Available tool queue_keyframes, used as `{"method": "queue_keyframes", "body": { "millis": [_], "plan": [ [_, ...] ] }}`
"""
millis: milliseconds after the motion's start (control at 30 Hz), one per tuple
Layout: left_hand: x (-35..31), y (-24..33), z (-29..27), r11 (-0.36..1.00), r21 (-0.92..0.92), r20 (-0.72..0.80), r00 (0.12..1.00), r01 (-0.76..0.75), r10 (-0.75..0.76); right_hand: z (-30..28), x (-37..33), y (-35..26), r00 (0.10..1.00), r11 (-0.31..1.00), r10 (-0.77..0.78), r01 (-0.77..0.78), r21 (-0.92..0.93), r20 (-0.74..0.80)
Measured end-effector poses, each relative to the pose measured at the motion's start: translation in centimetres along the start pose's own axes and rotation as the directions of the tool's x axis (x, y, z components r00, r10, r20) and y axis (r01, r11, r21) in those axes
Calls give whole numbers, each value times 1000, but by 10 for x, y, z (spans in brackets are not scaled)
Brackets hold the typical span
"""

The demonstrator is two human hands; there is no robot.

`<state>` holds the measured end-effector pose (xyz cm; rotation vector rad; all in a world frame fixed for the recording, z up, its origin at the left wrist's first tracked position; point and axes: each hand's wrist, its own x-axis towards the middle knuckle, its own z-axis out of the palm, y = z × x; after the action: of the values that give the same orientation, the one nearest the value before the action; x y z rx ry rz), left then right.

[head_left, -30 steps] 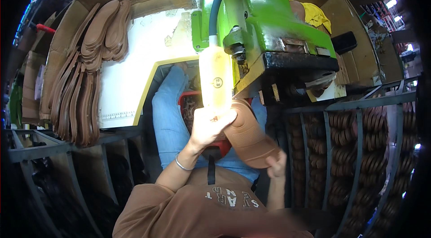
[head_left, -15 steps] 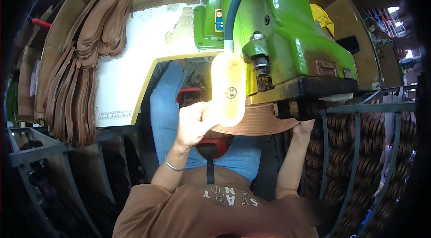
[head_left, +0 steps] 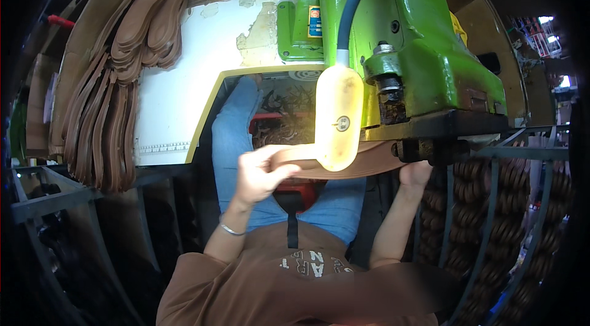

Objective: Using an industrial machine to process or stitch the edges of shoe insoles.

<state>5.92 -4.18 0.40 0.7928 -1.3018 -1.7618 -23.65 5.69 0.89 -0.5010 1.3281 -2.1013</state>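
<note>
A brown shoe sole [head_left: 375, 163] stretches between my hands under the head of a green machine [head_left: 424, 74], its narrow edge turned toward me. My left hand [head_left: 261, 175] pinches the left end, thumb on the near side. At the other end my right hand [head_left: 415, 173] is closed around the sole, right below the machine's dark clamp part [head_left: 430, 151]; its fingertips are hidden. A glowing yellowish lamp [head_left: 338, 120] on a blue flexible neck hangs in front of the sole and covers part of it.
Brown soles [head_left: 101, 123] are stacked at the left of the white tabletop [head_left: 166, 104], whose cutout has a yellow edge [head_left: 203, 114]. Metal racks [head_left: 488, 215] on the right hold many soles. Below the sole is a red stool [head_left: 301, 194]. Cardboard walls surround the table.
My left hand has moved left, away from the lamp, with its end of the sole. The sole has turned, showing less of its patterned face. The whole view has shifted slightly.
</note>
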Motion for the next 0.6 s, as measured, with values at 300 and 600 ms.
{"method": "queue_keyframes", "body": {
  "millis": [300, 600],
  "plan": [
    [26, -12, 68, 976, 41, 2, 976, -216, 216, -25, 41, -29, 983, 985, -165, 168, -34, 78],
    [14, 21, -4, 999, -35, -64, 998, 9, -11, 25, -5, 14, 999, 999, 23, -24, 28, 27]
  ]
}}
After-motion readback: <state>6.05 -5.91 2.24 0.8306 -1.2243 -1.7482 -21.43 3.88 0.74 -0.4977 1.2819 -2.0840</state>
